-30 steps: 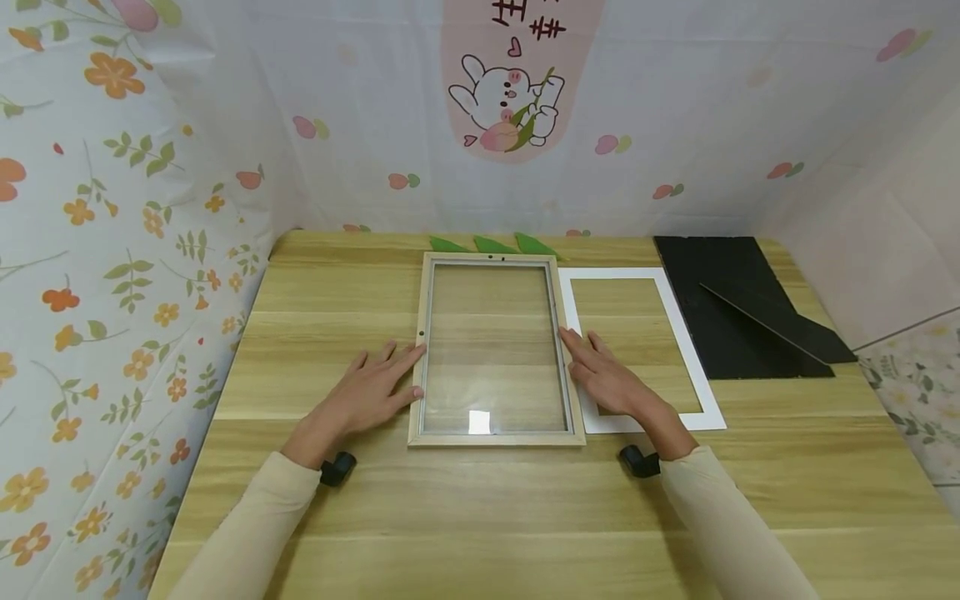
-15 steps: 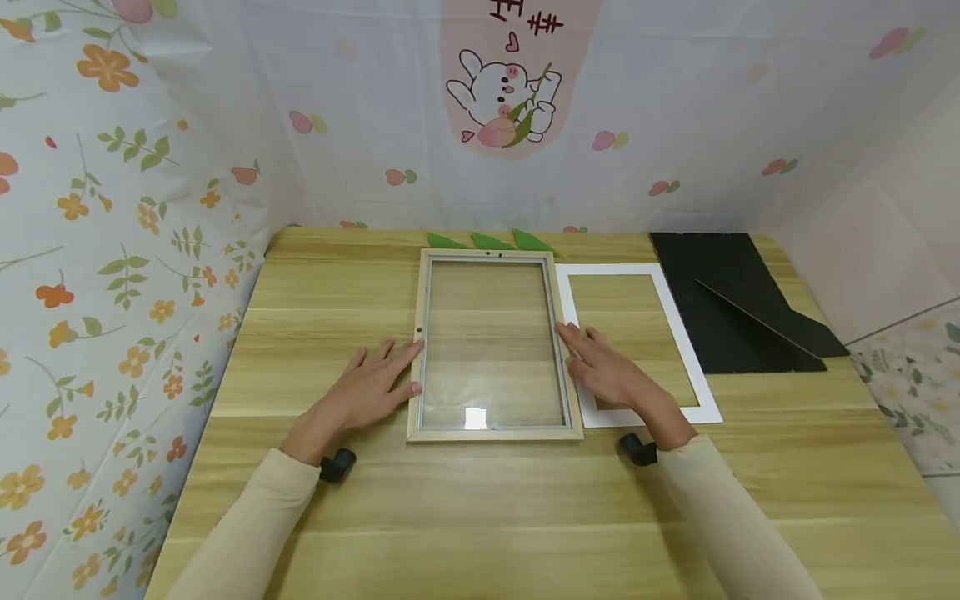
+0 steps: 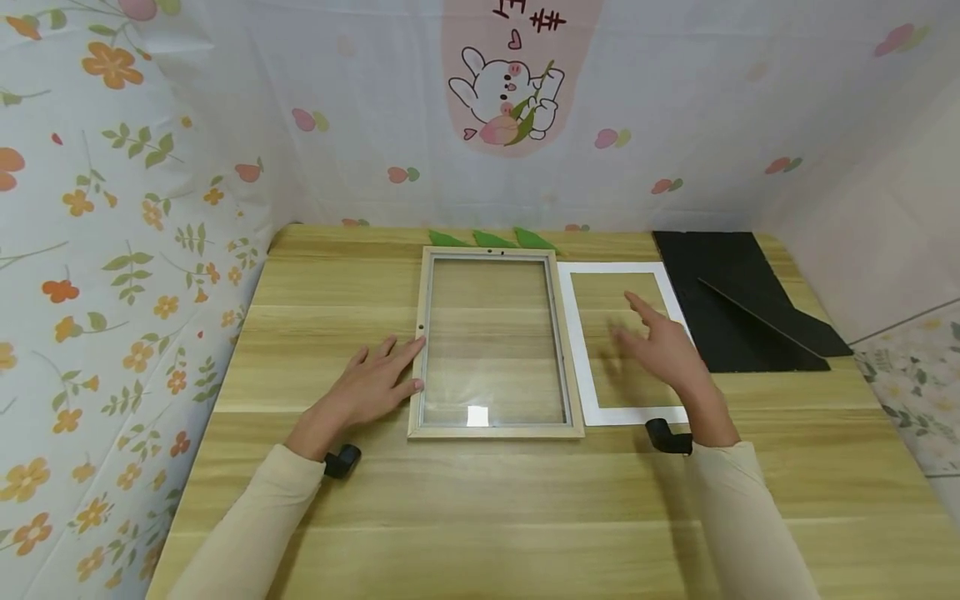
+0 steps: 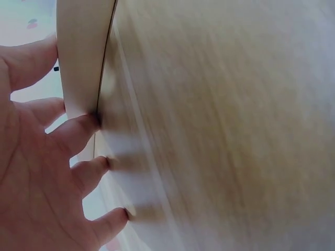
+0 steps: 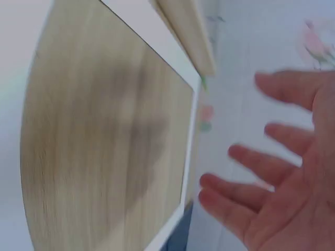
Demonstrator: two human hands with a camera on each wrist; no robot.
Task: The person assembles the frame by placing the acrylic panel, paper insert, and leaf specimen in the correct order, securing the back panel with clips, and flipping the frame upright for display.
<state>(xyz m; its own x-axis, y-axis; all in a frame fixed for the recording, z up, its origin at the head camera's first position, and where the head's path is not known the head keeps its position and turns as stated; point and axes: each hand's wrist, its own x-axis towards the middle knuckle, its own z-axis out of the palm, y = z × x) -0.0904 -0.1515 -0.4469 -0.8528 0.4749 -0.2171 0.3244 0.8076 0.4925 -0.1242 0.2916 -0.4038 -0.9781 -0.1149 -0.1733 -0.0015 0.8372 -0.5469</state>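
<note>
A light wooden picture frame [image 3: 577, 408] with a clear pane [image 3: 491, 342] in it lies flat on the table. My left hand [image 3: 369, 387] touches its left side with outstretched fingers; in the left wrist view the fingertips meet the frame's edge [image 4: 81, 57] and the tabletop. Above the white mat [image 3: 588, 379], right of the frame, hovers my right hand [image 3: 663, 350]. Its fingers are spread and loosely bent, holding nothing, as the right wrist view shows the hand [image 5: 277, 172] apart from the mat [image 5: 157, 36].
A black backing board [image 3: 712, 267] with a raised stand leg [image 3: 780, 325] lies at the right, beside the mat. Green leaf shapes [image 3: 491, 239] stick out behind the frame's far edge. A printed cloth [image 3: 345, 125] hangs at the back and left.
My right hand has left the frame's right side, lifting and moving right over the white mat. The left hand stays on the frame, which has not moved on the table.
</note>
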